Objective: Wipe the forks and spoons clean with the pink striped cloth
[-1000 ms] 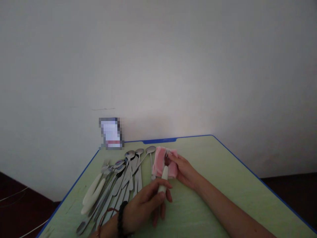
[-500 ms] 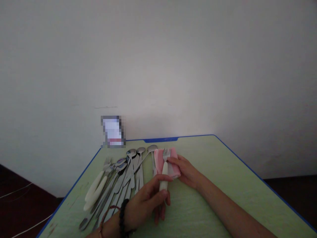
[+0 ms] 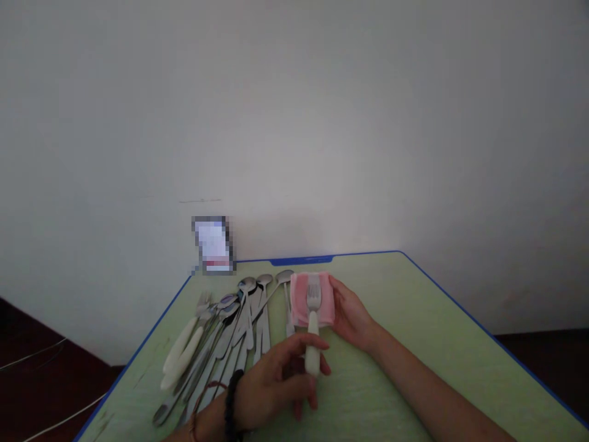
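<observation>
My left hand [image 3: 289,380] has its fingers curled round the white handle of a fork [image 3: 313,334], whose metal tines point away from me. Behind the tines lies a folded pink cloth [image 3: 301,299], with a paler patch on it. My right hand [image 3: 352,312] grips the cloth by its right side, fingers mostly hidden behind it. Left of both hands, several metal spoons [image 3: 247,284] are spread on the table, some under my left forearm. Two more white-handled forks [image 3: 181,353] rest at the left of this group.
The light green table [image 3: 414,362] has a blue edge and stands against a pale wall [image 3: 294,123]. A blurred-out upright phone [image 3: 214,245] leans at the back left. White cables [image 3: 64,417] run over the dark floor at the left.
The cloth has turned to face me more squarely, and my right thumb has come off its front. The fork has shifted slightly right, its tines now in front of the cloth's middle.
</observation>
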Demonstrator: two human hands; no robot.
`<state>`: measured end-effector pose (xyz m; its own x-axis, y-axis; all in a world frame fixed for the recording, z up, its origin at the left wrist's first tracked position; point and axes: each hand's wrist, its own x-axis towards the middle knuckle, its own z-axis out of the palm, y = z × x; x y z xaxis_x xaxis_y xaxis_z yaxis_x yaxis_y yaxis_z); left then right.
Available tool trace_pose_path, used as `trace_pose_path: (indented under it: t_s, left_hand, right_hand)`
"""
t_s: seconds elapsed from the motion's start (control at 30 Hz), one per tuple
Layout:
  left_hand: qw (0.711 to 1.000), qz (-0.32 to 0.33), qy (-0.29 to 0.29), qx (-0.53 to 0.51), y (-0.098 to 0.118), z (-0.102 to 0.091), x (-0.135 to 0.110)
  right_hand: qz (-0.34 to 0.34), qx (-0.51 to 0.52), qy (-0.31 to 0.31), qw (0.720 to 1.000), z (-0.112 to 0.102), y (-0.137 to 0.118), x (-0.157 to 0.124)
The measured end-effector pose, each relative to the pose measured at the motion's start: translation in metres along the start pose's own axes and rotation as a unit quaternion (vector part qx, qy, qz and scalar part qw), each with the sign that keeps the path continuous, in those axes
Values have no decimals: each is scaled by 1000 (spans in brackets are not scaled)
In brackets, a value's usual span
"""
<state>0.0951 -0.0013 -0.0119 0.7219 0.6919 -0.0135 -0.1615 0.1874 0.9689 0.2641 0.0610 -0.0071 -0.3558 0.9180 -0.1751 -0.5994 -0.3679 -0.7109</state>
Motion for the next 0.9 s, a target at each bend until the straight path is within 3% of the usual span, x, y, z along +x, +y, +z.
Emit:
trace_pose_path:
  t_s: [0.2,0.57,0.9]
  left_hand:
    - [1000,-22,-4,18,2,0,1]
    - [994,36,96,30,-7,0,5]
    - [990,-38,90,106,-6,1,4]
  right_hand:
    - [9,-11,26,1000,2,2,-1]
    - [-38,-70,61,995,-3,7,-1]
    - [-103,-83,112,985,-5,13,1]
